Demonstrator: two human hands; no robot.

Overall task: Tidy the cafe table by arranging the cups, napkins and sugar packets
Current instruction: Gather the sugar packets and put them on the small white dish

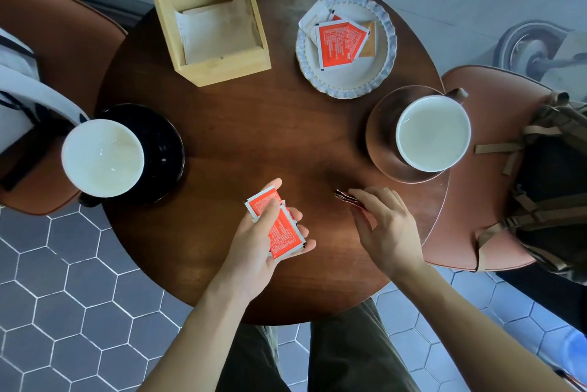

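While a white bag [19, 80] sits on the left chair [66, 29], a white cup [102, 157] stands on a black saucer [162, 144] at the table's [254, 144] left edge. Farther back, a wooden napkin box [219, 33] holds pale napkins [219, 33] in its open compartment.

Near the front edge, the left hand [263, 239] lies palm up with a small stack of red sugar packets [279, 226] in it — the thumb presses across the top of the stack and the fingers curl underneath, so the packets are clamped and held above the wood.

Just to its right, the right hand [384, 226] hovers low over the table, fingers bent and drawn together, pinching a dark red packet [349, 199] at its fingertips; whether that packet touches the tabletop, I cannot tell.

Behind the right hand, a fluted white plate [378, 80] carries more packets [340, 42] — red ones on top, a white one and a tan one peeking out beneath. Just beside the plate, toward the right edge, a second white cup [433, 133] rests on a brown saucer [384, 137]. Beyond the table, a brown chair [486, 125] bears an olive backpack [552, 188]. Hexagonal grey tiles [63, 312] cover the floor.
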